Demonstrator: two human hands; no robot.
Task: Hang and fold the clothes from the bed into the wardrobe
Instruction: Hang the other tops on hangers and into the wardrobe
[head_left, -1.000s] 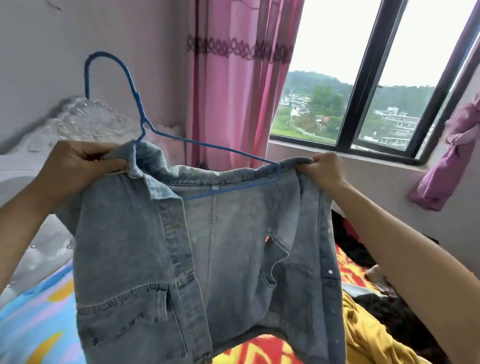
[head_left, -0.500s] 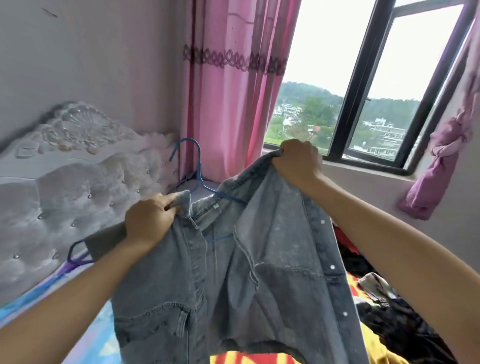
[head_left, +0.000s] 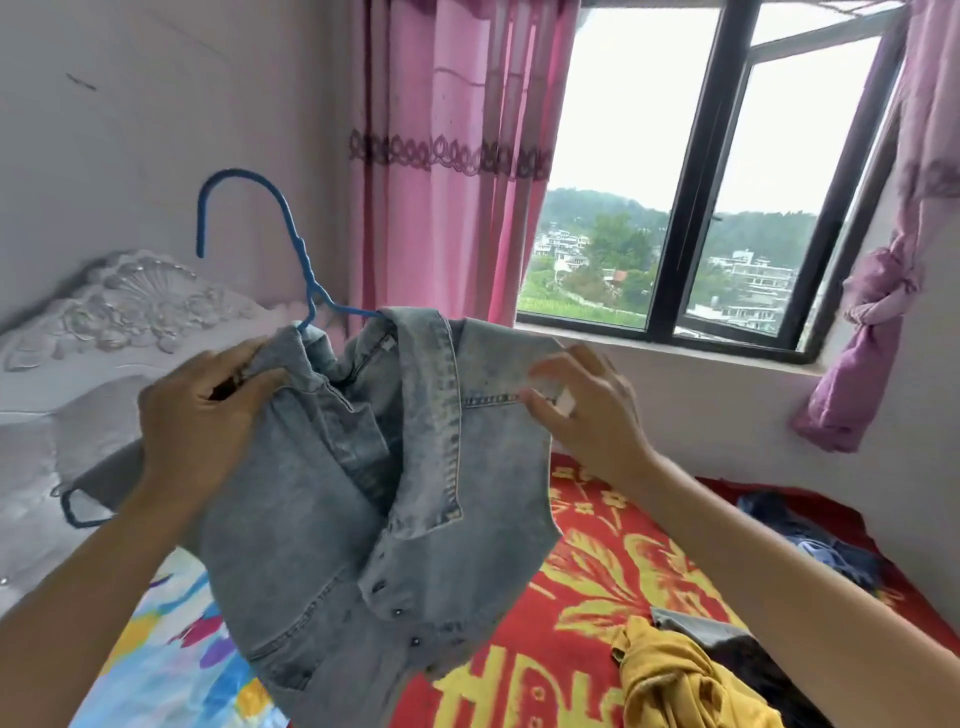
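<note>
A light blue denim jacket (head_left: 441, 509) hangs in front of me on a blue wire hanger (head_left: 291, 244), whose hook sticks up above the collar. My left hand (head_left: 208, 415) grips the jacket's left shoulder with curled fingers. At the jacket's right shoulder, my right hand (head_left: 587, 410) has its fingers spread and fairly straight, touching the denim near a small white tag. Most of the hanger's frame is hidden inside the jacket.
Below lies the bed with a red and yellow floral blanket (head_left: 597, 561). A mustard garment (head_left: 685, 680) and dark clothes (head_left: 810, 540) lie at the right. Another hanger (head_left: 78, 512) rests near the white headboard (head_left: 119, 312). Pink curtain (head_left: 447, 156) and window (head_left: 691, 182) behind.
The jacket has been raised and its right shoulder settled over the hanger. The hook now stands upright. My right hand has let go its fistful of denim and spread its fingers.
</note>
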